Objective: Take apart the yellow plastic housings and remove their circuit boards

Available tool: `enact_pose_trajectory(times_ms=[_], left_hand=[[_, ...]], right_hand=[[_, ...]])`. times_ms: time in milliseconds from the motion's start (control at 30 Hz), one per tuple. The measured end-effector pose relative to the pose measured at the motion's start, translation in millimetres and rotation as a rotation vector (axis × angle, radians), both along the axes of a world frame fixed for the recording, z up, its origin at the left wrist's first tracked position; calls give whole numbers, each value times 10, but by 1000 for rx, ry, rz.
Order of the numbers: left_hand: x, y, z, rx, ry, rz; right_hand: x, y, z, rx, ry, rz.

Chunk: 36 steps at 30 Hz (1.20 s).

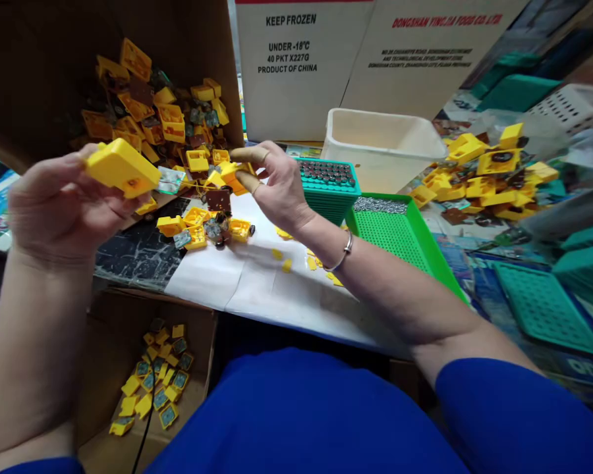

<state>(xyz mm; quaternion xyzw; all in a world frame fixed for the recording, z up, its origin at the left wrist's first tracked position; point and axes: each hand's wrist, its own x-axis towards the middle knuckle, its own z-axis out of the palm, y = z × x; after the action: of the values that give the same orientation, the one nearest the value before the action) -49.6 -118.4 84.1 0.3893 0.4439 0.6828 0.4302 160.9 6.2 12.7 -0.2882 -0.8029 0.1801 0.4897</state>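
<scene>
My left hand (62,204) is closed around a yellow plastic casing (126,166), raised at the left above the table. My right hand (279,184) pinches another yellow plastic piece (234,176) between thumb and fingers, which wear tan finger covers. Thin wires and a small circuit board (170,180) hang between the two hands, along with a brown board (218,200); which piece each belongs to I cannot tell. Just below lies a cluster of opened yellow casings (196,236) with dark and grey parts.
A cardboard box (44,72) of yellow casings opens at the back left; another box (205,342) with casings sits below the table edge. Behind my right hand stand teal trays (326,197), a white bin (380,145) and a green tray (400,237). More casings (494,174) are piled right.
</scene>
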Motion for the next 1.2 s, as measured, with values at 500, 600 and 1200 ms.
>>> enact_pose_trajectory(times_ms=[500,600,1200], left_hand=[[46,123,-273,-64,-190,35],[47,99,-200,15,-198,34],[-352,443,-404,-115,548,314]], right_hand=[[-41,-46,-34,-226,53,-22],[-126,21,-97,-329,87,38],[20,-278,-299,-262,-872,29]])
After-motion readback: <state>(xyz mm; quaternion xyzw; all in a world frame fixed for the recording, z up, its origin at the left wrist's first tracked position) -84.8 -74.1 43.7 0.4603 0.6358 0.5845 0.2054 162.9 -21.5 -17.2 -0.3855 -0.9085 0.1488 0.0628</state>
